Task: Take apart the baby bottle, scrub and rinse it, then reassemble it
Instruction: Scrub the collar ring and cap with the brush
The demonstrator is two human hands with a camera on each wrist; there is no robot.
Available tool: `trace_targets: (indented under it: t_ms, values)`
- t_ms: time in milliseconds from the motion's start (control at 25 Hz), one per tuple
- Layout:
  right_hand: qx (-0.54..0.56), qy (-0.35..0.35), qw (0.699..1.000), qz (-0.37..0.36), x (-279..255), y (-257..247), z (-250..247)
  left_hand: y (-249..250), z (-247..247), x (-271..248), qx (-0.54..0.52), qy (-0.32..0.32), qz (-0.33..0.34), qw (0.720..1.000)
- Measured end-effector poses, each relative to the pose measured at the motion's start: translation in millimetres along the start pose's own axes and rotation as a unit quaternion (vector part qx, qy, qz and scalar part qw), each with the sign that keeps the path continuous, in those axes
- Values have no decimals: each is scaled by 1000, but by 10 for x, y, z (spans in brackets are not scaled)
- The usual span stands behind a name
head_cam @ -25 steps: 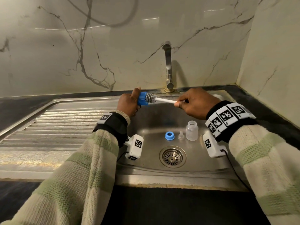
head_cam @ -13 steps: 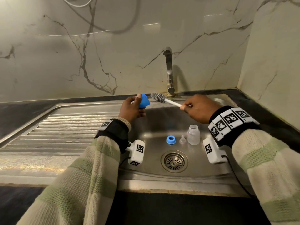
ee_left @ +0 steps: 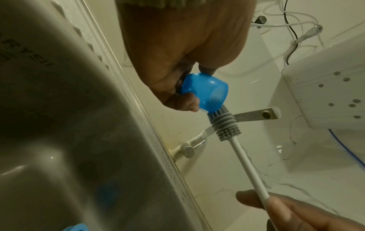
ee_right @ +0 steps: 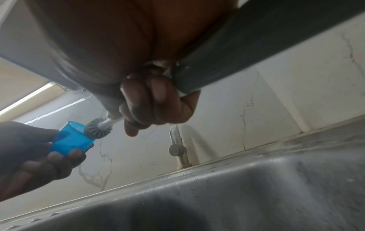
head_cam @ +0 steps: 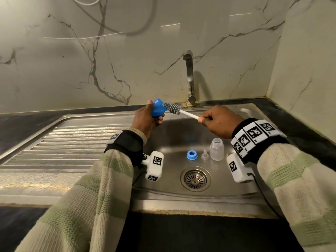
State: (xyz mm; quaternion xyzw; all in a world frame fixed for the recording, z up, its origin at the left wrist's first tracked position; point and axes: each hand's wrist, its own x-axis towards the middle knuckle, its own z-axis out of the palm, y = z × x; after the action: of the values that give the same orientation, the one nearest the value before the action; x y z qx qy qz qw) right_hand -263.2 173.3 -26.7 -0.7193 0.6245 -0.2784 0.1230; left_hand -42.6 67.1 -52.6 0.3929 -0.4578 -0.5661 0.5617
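Note:
My left hand (head_cam: 148, 118) (ee_left: 183, 87) grips the translucent blue bottle cap (head_cam: 158, 108) (ee_left: 205, 92) (ee_right: 72, 138) above the sink's back edge, its open end facing right. My right hand (head_cam: 216, 122) (ee_right: 150, 107) holds the white handle of the bottle brush (head_cam: 189, 114) (ee_left: 245, 162). The grey bristle head (head_cam: 172, 107) (ee_left: 224, 123) (ee_right: 98, 128) touches the cap's rim, its tip just inside. On the sink floor stand the blue screw ring (head_cam: 192, 155), the clear nipple (head_cam: 205, 154) and the clear bottle body (head_cam: 217, 149), upright and open.
The steel sink basin (head_cam: 163, 139) has a round drain (head_cam: 195, 178) near its front. A metal tap (head_cam: 189, 77) rises from the back edge, with no water running. A ribbed draining board (head_cam: 63, 146) lies to the left; dark countertop (head_cam: 291, 113) flanks the sink.
The brush head came out of the cap, then returned to its rim. Both hands have drifted slightly, staying above the sink's back edge.

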Motion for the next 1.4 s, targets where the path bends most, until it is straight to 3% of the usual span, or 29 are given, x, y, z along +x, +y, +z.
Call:
trace_targets:
  t_ms: [200, 400, 520, 720, 880, 960, 1040, 1160, 1280, 1400]
  values:
    - [-12, 17, 999, -30, 2, 12, -37, 96, -24, -29, 53, 8, -36, 998]
    - [-39, 24, 998, -40, -9, 109, -102, 171, -135, -168, 181, -94, -171, 964]
    - [-52, 51, 996, -60, -24, 108, -106, 170, -133, -181, 233, -113, -194, 946]
    - [-17, -10, 1000, -16, 10, -21, -12, 79, -89, -54, 153, -9, -28, 988]
    - [-13, -48, 999, 5, -8, -103, 20, -27, -89, 12, 52, -47, 10, 997]
    - [3, -39, 999, 17, -15, -128, -23, -40, -86, 35, 55, -70, 56, 994]
    - [22, -18, 999, 33, -21, -136, -69, -39, -92, 25, 149, -80, 130, 977]
    - [31, -2, 998, 61, -37, -119, -102, 0, -62, -34, 311, -82, 210, 923]
    - [21, 4, 997, 75, -24, -99, -77, 4, -70, -17, 376, -93, 271, 881]
    - [-44, -10, 998, 35, -14, -78, -47, -17, -70, -19, 418, -88, 303, 852]
